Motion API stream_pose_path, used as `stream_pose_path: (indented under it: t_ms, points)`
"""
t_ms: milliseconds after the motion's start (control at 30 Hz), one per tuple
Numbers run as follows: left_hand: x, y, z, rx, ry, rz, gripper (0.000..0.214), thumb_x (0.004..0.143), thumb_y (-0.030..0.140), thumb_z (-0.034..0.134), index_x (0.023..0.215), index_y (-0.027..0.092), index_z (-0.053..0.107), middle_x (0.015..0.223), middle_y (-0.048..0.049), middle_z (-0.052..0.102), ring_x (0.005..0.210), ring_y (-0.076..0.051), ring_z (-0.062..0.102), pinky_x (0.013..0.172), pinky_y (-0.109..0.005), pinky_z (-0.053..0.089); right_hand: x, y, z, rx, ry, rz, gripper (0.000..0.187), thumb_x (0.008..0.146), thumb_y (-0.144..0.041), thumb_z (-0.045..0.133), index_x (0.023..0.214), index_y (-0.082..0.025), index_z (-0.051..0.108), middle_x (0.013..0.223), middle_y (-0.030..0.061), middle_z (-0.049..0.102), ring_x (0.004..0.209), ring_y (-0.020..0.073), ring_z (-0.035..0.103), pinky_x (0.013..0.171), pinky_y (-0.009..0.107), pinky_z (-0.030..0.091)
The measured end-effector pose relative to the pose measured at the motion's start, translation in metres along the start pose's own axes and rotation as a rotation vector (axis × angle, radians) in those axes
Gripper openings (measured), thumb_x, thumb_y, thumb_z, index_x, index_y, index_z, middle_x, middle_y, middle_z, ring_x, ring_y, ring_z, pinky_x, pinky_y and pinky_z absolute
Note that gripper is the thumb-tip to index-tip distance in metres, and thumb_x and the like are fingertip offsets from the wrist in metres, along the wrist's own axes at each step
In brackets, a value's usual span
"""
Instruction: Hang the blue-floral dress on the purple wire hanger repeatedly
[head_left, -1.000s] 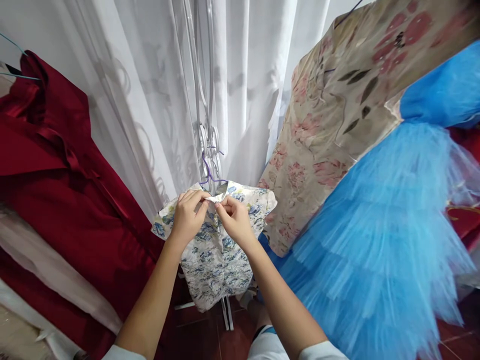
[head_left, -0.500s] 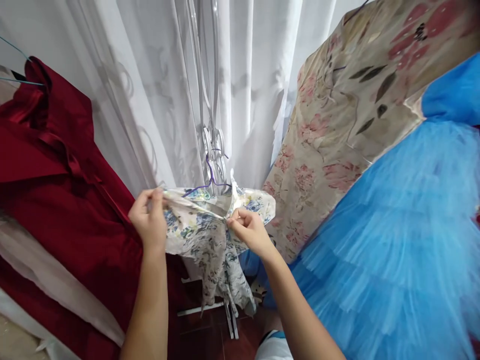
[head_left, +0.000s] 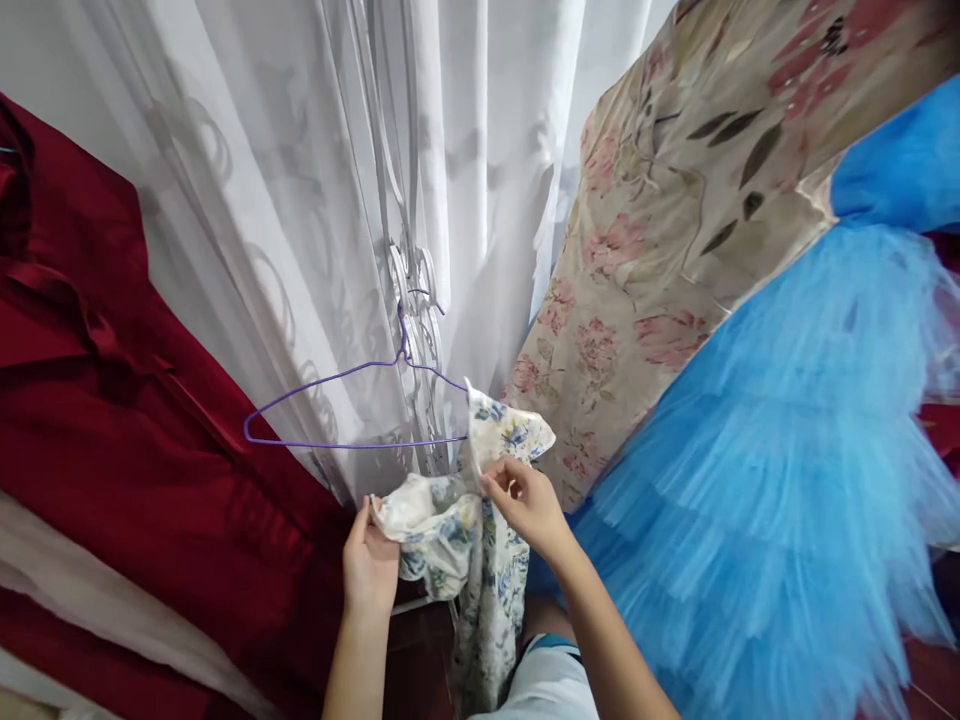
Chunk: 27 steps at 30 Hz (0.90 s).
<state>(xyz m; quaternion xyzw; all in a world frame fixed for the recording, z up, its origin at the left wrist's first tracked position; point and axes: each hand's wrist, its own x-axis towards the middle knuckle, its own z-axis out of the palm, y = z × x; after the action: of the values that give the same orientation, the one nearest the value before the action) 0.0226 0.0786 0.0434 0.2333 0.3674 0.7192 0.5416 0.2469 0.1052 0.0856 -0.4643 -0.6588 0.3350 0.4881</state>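
Observation:
A small white shirt with a blue flower print (head_left: 480, 560) hangs by its right shoulder from a thin purple wire hanger (head_left: 352, 405). The hanger's left half is bare. My left hand (head_left: 369, 565) grips the shirt's loose left side, pulled down below the hanger bar. My right hand (head_left: 525, 500) pinches the cloth near the collar, just under the hanger's right end. The hanger's hook hangs on a white metal grille (head_left: 416, 300) behind a sheer curtain.
White sheer curtain (head_left: 285, 200) fills the back. A dark red satin garment (head_left: 97, 400) hangs at left. A beige dress with pink flowers (head_left: 675, 220) and a blue tulle skirt (head_left: 765, 480) hang at right, close to my right arm. Red floor tiles show below.
The shirt's left shoulder has come off the hanger. My left hand has dropped down and inward with that side of the cloth. My right hand stays by the collar.

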Motion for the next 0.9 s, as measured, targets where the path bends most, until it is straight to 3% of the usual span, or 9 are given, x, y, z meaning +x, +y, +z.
stream_pose_path:
  t_ms: [67,200,267,333,467,567,700,800,900]
  points:
    - [-0.014,-0.007,0.017,0.054,-0.014,0.018,0.023,0.079,0.041,0.071,0.076,0.019,0.063,0.071,-0.001,0.063,0.07,-0.017,0.062,0.069,-0.029,0.051,-0.003,0.0,-0.006,-0.015,-0.083,-0.042,0.019,0.085,-0.038,0.067,0.085,-0.019,0.064,0.085,0.005,0.067,0.079,0.0201,0.058,0.072,0.03,0.044]
    - [-0.034,-0.006,0.047,0.473,-0.284,0.171,0.024,0.085,0.045,0.067,0.084,0.021,0.067,0.079,-0.0026,0.06,0.078,-0.017,0.06,0.075,-0.028,0.049,-0.019,-0.011,0.005,0.205,-0.603,0.012,0.022,0.081,-0.038,0.071,0.085,-0.018,0.065,0.081,0.0015,0.064,0.074,0.0176,0.056,0.068,0.028,0.045]
    - [-0.036,0.0,0.054,0.681,-0.501,0.248,0.036,0.083,0.049,0.068,0.109,0.024,0.069,0.109,-0.0082,0.063,0.107,-0.025,0.059,0.097,-0.035,0.045,-0.028,-0.015,0.01,0.304,-0.58,0.07,0.023,0.082,-0.039,0.07,0.08,-0.018,0.062,0.074,-0.0005,0.058,0.068,0.0153,0.05,0.063,0.026,0.043]
    - [-0.033,0.004,0.053,0.735,-0.723,0.172,0.064,0.08,0.055,0.069,0.137,0.028,0.055,0.128,-0.0098,0.058,0.123,-0.029,0.052,0.107,-0.039,0.039,-0.035,-0.016,0.005,0.409,-0.478,0.143,0.023,0.083,-0.041,0.069,0.083,-0.019,0.063,0.076,0.0002,0.057,0.069,0.0156,0.049,0.065,0.028,0.044]
    - [-0.029,-0.01,0.033,0.828,-1.04,-0.259,0.062,0.075,0.056,0.073,0.126,0.022,0.064,0.11,-0.0088,0.068,0.107,-0.028,0.061,0.096,-0.036,0.047,-0.035,-0.012,-0.041,0.474,-0.454,0.256,0.026,0.077,-0.042,0.075,0.076,-0.019,0.065,0.068,-0.0003,0.056,0.061,0.0144,0.047,0.058,0.027,0.042]
    - [-0.028,-0.024,0.013,1.041,-0.874,-0.25,0.044,0.075,0.052,0.073,0.106,0.021,0.072,0.102,-0.0078,0.07,0.1,-0.029,0.062,0.089,-0.036,0.049,-0.018,-0.006,-0.092,0.294,-0.333,0.178,0.023,0.069,-0.034,0.082,0.066,-0.017,0.066,0.059,-0.0014,0.055,0.054,0.0128,0.043,0.051,0.026,0.036]
    - [-0.026,-0.006,0.0,1.132,-0.67,0.049,0.028,0.085,0.047,0.063,0.095,0.022,0.073,0.087,-0.0053,0.069,0.083,-0.024,0.062,0.076,-0.031,0.052,0.036,-0.002,-0.136,0.295,-0.147,0.084,0.02,0.06,-0.031,0.082,0.058,-0.016,0.068,0.06,0.0009,0.06,0.053,0.0143,0.049,0.051,0.027,0.038]
    - [-0.025,0.03,0.006,1.168,-0.63,0.328,0.018,0.086,0.039,0.064,0.087,0.022,0.07,0.08,-0.0037,0.066,0.077,-0.021,0.061,0.073,-0.029,0.051,0.09,-0.009,-0.128,0.387,-0.132,0.04,0.019,0.057,-0.031,0.079,0.061,-0.016,0.069,0.066,0.0024,0.063,0.059,0.0165,0.054,0.055,0.027,0.043]
    - [-0.017,0.073,0.011,1.24,-0.616,0.665,0.019,0.086,0.032,0.065,0.071,0.021,0.061,0.072,-0.0026,0.06,0.081,-0.02,0.06,0.085,-0.032,0.049,0.131,-0.028,-0.093,0.433,-0.231,0.002,0.02,0.067,-0.034,0.075,0.075,-0.016,0.07,0.07,0.0016,0.064,0.064,0.0157,0.057,0.057,0.025,0.045]
